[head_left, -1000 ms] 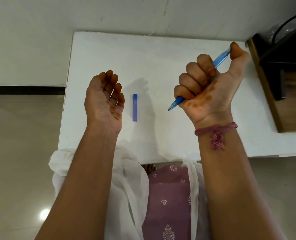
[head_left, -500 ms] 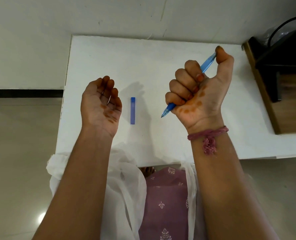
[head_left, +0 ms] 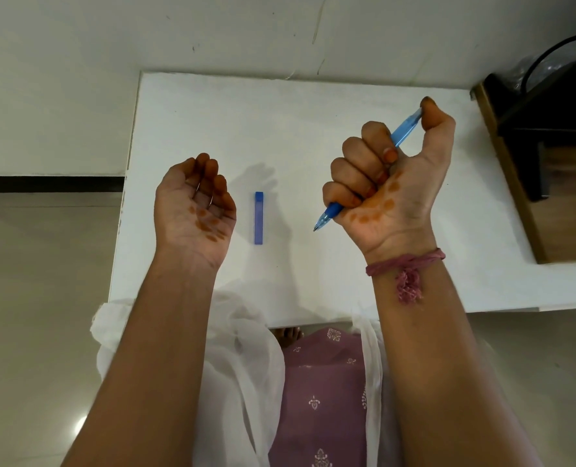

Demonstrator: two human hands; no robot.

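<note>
Hands barely shift; refilling looks stalled.
The right hand (head_left: 391, 183) keeps a fist grip on the mechanical pencil (head_left: 402, 131) right of the lead case (head_left: 259, 218); the left hand (head_left: 194, 210) stays loosely cupped, grip empty.

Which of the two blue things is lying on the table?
The slim blue case, lying flat by itself; the blue pen is gripped in the right hand.

- The scene is lit softly and evenly from above, at moderate brightness; nothing is blown out.
- A faint, soft-edged hand shadow is cast on the white table (head_left: 313, 106).
- A small glare spot is reflected on the glossy floor (head_left: 79, 426).
- The blue pen (head_left: 404, 129) is rendered sharply, without motion blur.
- Wide-angle stretching is noticed toward the lower edge and corners.
</note>
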